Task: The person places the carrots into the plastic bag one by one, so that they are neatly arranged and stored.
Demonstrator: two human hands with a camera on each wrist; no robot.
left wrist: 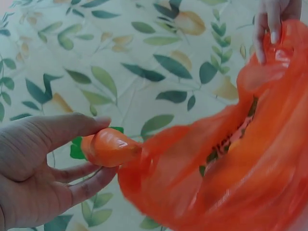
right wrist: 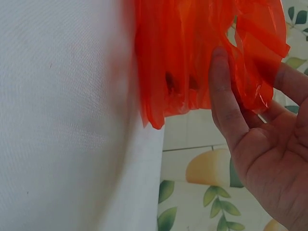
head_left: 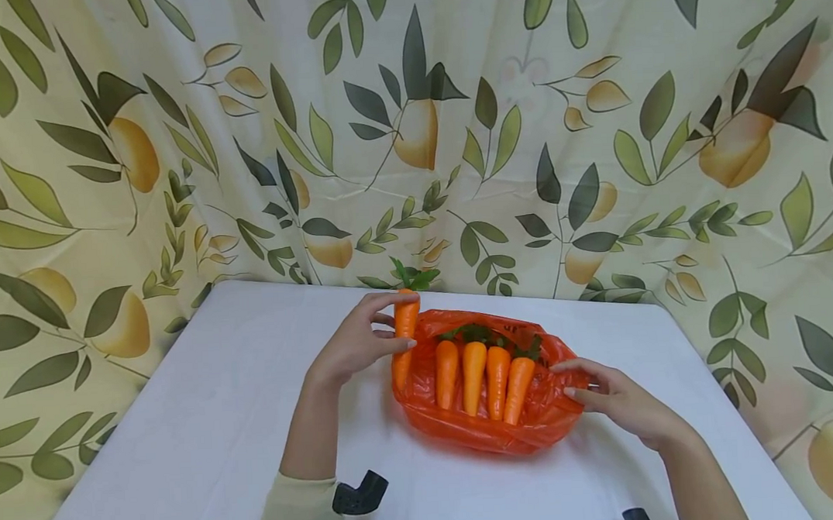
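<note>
An orange carrot [head_left: 406, 316] with a green leafy top stands nearly upright in my left hand [head_left: 356, 342], pinched between thumb and fingers. Its lower end is at the left side of a red plastic bag [head_left: 459, 427]; I cannot tell how far inside it reaches. In the left wrist view the held carrot [left wrist: 110, 148] points its tip toward the bag. Several more carrots [head_left: 474, 378] lie side by side in the open bag, dark green tops toward the back. My right hand [head_left: 614, 399] pinches the bag's right edge, with red plastic [right wrist: 250, 62] between thumb and fingers.
The bag rests on a white-covered table [head_left: 207, 424]. Behind and beside the table hangs a curtain [head_left: 411, 136] printed with leaves and fruit. A black wrist mount [head_left: 360, 495] sits by the left sleeve, and another dark piece [head_left: 636, 519] is near the right forearm.
</note>
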